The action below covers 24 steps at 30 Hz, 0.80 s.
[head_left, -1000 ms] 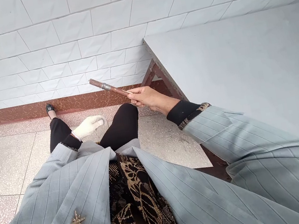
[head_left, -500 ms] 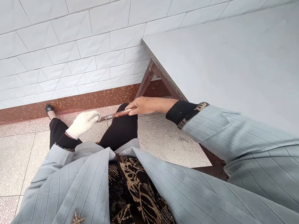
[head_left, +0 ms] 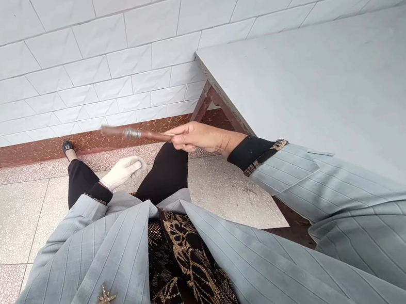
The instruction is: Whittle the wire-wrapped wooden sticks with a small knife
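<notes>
My right hand [head_left: 194,136], bare, grips one end of a thin brown stick-like tool [head_left: 155,135]. Silver wire or a ribbed metal band [head_left: 132,133] wraps the tool partway along. Its far end points up and left and is smeared by motion, so I cannot tell its kind. My left hand [head_left: 122,172], in a white knitted glove, is below the tool and apart from it. The left fingers are curled in, with a greyish patch at their tips; what they hold, if anything, is unclear.
A grey-white tabletop [head_left: 316,79] on a reddish-brown frame [head_left: 217,98] stands at my right. Ahead is a white tiled wall [head_left: 149,25] with a brown skirting band. My leg and black shoe [head_left: 68,147] reach forward on the speckled floor [head_left: 6,220].
My left hand has come off the tool's far end and dropped slightly. My right hand still holds the tool, whose far end has swung upward and left.
</notes>
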Motion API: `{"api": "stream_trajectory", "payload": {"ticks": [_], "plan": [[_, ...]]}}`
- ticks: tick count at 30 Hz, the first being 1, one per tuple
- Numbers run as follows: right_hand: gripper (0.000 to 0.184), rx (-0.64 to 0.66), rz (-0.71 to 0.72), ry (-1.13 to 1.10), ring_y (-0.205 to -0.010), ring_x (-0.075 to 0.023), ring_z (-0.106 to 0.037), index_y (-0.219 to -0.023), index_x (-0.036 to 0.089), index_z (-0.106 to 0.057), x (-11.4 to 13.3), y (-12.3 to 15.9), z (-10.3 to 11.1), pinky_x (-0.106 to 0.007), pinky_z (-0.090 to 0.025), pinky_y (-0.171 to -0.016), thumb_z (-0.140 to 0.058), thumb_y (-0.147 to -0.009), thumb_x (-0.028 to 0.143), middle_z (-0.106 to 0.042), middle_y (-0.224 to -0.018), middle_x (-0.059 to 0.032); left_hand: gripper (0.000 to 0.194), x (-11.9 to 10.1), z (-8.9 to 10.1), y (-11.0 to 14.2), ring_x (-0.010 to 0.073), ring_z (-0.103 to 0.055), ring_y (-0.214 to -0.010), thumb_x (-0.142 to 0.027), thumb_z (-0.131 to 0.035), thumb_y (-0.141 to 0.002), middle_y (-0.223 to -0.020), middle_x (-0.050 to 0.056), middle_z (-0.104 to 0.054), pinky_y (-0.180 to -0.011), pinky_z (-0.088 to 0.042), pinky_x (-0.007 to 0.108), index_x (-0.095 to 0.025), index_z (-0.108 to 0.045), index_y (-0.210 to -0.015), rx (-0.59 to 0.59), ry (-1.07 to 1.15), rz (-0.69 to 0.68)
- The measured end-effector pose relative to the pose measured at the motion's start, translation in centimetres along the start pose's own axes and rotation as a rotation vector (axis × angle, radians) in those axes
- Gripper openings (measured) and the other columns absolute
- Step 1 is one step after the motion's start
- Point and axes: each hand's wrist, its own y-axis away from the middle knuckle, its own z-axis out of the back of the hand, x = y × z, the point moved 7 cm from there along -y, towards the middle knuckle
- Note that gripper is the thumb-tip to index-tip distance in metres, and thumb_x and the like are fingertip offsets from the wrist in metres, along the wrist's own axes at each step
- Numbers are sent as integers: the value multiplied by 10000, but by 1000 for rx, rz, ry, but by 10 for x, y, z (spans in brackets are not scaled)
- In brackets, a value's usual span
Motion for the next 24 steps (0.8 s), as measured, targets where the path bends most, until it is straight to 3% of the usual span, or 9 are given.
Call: {"api": "stream_trajectory", "payload": {"ticks": [2, 4, 10, 14, 19, 22, 24], "plan": [[410, -208, -5, -52, -482, -49, -295, -1284, 127, -670, -1, -2, 13, -204, -210, -435, -711, -916, 302, -469, -642, 56, 229, 6, -3, -1, 89, -469, -615, -336, -502, -966, -708, -15, -521, -584, -387, 217, -157, -638, -925, -1, 83, 5], [358, -335, -37, -57, -472, -48, -296, -1260, 112, -673, -3, -1, 20, -205, -196, -428, -678, -934, 259, -459, -632, 55, 226, 8, 0, 0, 88, -449, -612, -333, -492, -975, -688, -26, -491, -576, -358, 215, -159, -627, -925, -27, 82, 16], [376, -474, -151, 52, -469, -61, -321, -1301, 122, -673, -7, 2, 30, -217, -210, -433, -665, -941, 228, -455, -618, 51, 246, 3, 5, 5, 90, -428, -604, -342, -479, -975, -699, -33, -484, -582, -351, 231, -162, -638, -919, -29, -84, 23], [362, -480, -166, 171, -499, -76, -352, -1251, 129, -709, -8, 1, 33, -235, -263, -475, -687, -917, 266, -459, -613, 45, 248, -5, 6, 7, 95, -456, -619, -316, -449, -967, -737, -25, -531, -601, -368, 238, -169, -643, -916, -25, -208, 11], [300, -461, -202, 552, -608, -122, -478, -1134, 157, -767, -5, -1, 37, -284, -370, -611, -669, -887, 295, -586, -692, -3, 273, -18, 12, 7, 128, -554, -712, -304, -427, -959, -832, 5, -644, -740, -437, 275, -176, -664, -919, -35, -488, -18], [252, -357, -266, 785, -698, -154, -540, -1041, 161, -790, -8, -3, 35, -297, -380, -654, -647, -872, 282, -643, -770, -32, 290, -24, 16, 6, 174, -621, -830, -319, -417, -967, -895, 30, -697, -833, -455, 312, -184, -673, -944, -46, -646, -45], [225, -211, -299, 862, -715, -163, -553, -993, 171, -799, -15, -5, 30, -297, -381, -658, -658, -854, 277, -657, -771, -36, 292, -26, 18, 6, 195, -642, -874, -325, -420, -972, -920, 41, -714, -847, -463, 323, -192, -680, -963, -46, -731, -48]]}}
